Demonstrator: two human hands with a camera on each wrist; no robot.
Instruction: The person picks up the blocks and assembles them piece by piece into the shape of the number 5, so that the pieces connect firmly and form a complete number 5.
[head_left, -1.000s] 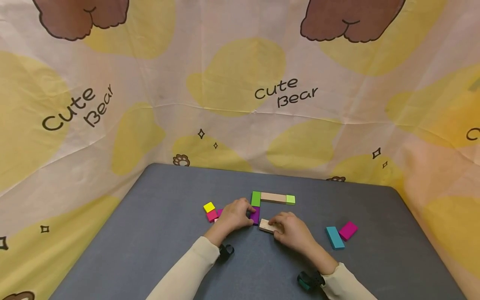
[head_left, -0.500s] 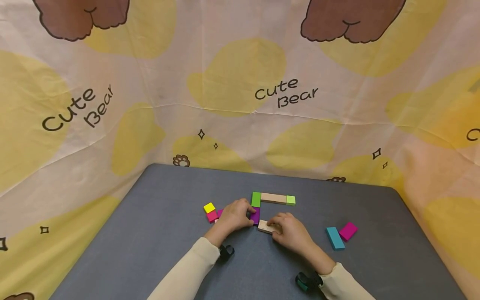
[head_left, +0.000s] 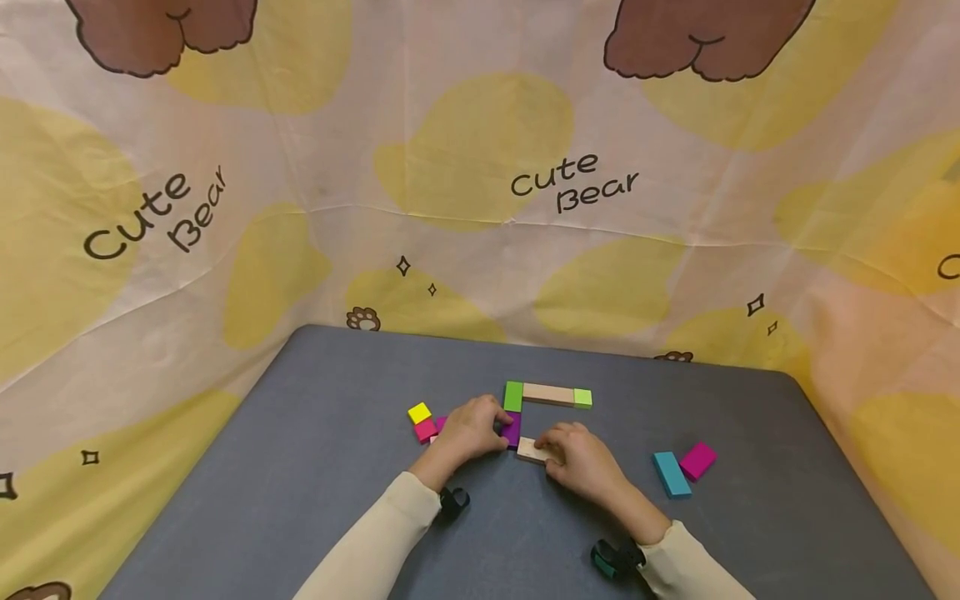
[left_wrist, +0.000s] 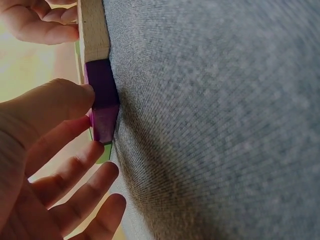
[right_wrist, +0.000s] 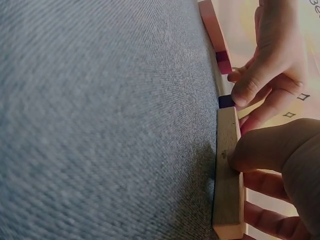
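My left hand pinches a purple block between thumb and index finger; the other fingers spread loosely in the left wrist view. A plain wooden block is gripped by my right hand, thumb on its near side and fingers behind. In the left wrist view this wooden block's end meets the purple block's end. Beyond the purple block, a green block continues the line. From it a long wooden block runs right to a light green block.
Left of my left hand lie a yellow block, a pinkish-red block and others partly hidden by the hand. At right, a blue block touches a magenta block. A patterned cloth hangs behind the grey table.
My right hand has slid the wooden block slightly left, up against the purple block's near end. My left hand stays in place on the purple block.
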